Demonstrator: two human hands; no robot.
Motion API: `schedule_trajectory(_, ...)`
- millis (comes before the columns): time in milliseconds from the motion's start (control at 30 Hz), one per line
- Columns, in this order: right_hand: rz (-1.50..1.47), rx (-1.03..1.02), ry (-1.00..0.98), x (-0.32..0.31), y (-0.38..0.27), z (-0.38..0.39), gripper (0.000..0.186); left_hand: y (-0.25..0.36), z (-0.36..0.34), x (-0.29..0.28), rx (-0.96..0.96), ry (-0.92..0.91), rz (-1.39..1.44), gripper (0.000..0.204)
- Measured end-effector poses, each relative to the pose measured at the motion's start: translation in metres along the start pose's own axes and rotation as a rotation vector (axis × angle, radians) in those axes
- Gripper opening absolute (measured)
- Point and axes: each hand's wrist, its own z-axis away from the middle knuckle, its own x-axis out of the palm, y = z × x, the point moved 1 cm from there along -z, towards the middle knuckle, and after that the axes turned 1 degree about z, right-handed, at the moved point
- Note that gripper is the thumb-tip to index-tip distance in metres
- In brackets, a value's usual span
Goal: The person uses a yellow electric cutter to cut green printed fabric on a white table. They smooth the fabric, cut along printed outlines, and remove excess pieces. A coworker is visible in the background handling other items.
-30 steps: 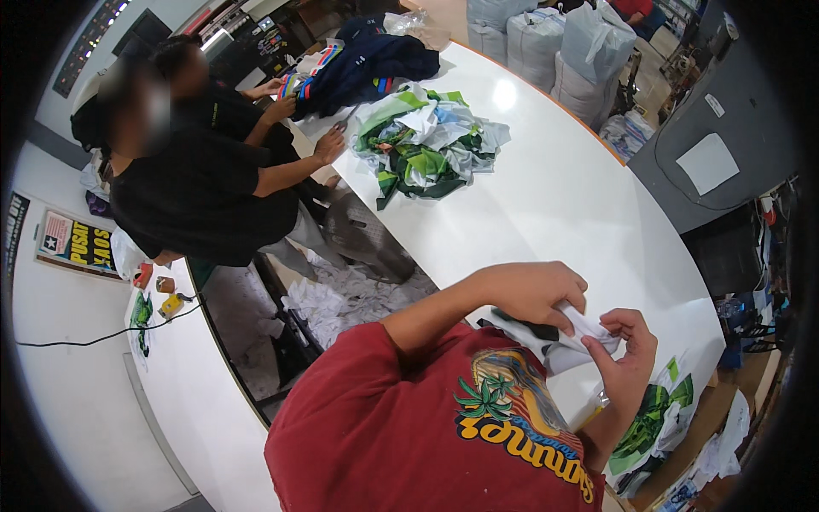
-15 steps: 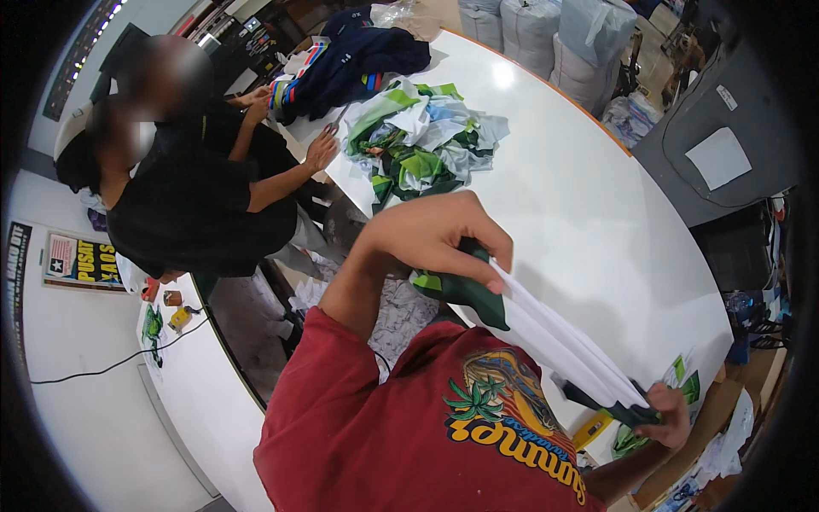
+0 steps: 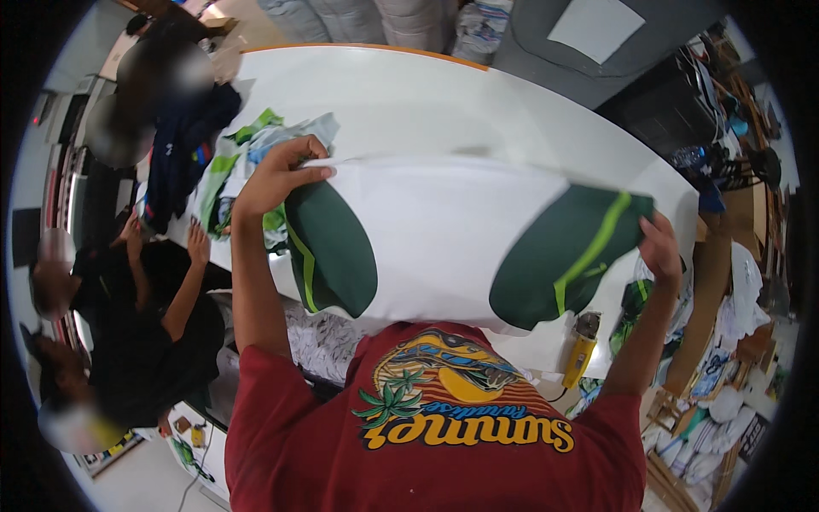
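Observation:
I hold a white shirt [image 3: 444, 230] with dark green sleeves spread wide in the air over the white table [image 3: 409, 94]. My left hand [image 3: 277, 175] pinches its upper left shoulder. At the right, my right hand [image 3: 661, 247] grips the other shoulder by the green sleeve with a lime stripe. The shirt hangs in front of my red printed top and hides the table's near part.
A heap of green, white and navy garments [image 3: 217, 166] lies at the table's left. Two people in black [image 3: 141, 316] work at the left edge. A yellow tool [image 3: 580, 346] lies below the shirt. Full sacks [image 3: 384, 17] stand beyond the far edge, clutter at the right.
My hands have pulled apart and lifted, so the folded shirt is now stretched open and flat. My view has swung toward the right of the table.

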Motion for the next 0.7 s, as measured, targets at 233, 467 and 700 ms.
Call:
schedule_trajectory(233,0.721,0.015,0.813,0.001,0.071,-0.17,0.06,-0.105,-0.175,0.102,-0.03,0.297,-0.618,0.07)
schedule_trajectory(467,1.444,0.099,0.643,0.056,0.157,-0.12,0.1,-0.173,-0.098,0.209,-0.067,0.251,-0.835,0.092)
schedule_trajectory(700,1.483,0.238,0.492,0.049,0.178,-0.075,0.107,-0.204,-0.038,0.257,-0.134,0.199,-0.96,0.111)
